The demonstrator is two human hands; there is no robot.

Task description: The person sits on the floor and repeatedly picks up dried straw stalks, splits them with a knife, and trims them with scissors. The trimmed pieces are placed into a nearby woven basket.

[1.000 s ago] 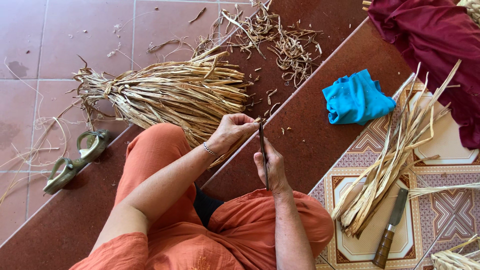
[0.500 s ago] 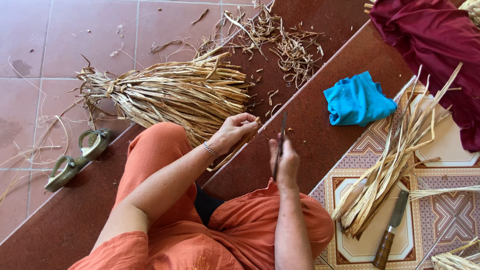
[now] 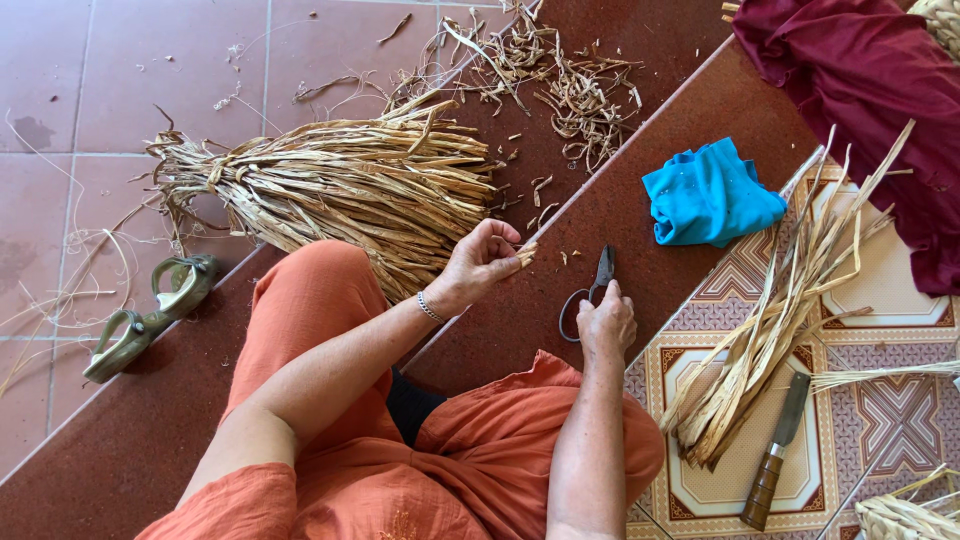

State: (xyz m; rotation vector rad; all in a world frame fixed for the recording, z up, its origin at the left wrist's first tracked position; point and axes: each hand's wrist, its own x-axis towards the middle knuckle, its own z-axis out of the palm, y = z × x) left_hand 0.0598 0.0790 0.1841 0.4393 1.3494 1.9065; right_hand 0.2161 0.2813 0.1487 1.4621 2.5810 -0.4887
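Dried straw-coloured leaf strips, pinched in a short tuft between the thumb and curled fingers of the left hand, jutted toward the dark metal scissors gripped in the right hand. That right hand was closed around the handle loops, the blades pointing away from the body and apparently shut, though the narrow view made this hard to confirm. The tuft sat just left of the blade tips, apart from them. The left forearm crossed an orange-trousered knee, wrist bent; the right forearm ran straight ahead, its fist resting low over the dark red step.

With so little of the strips showing beyond the fingertips, a cut taken close could have nicked the thumb, and a loose pinch could have let pieces scatter among the cuttings beyond the hands. A large tied bundle of dried leaves lay just behind the left hand; a wooden-handled knife and a crumpled blue cloth lay to the right.
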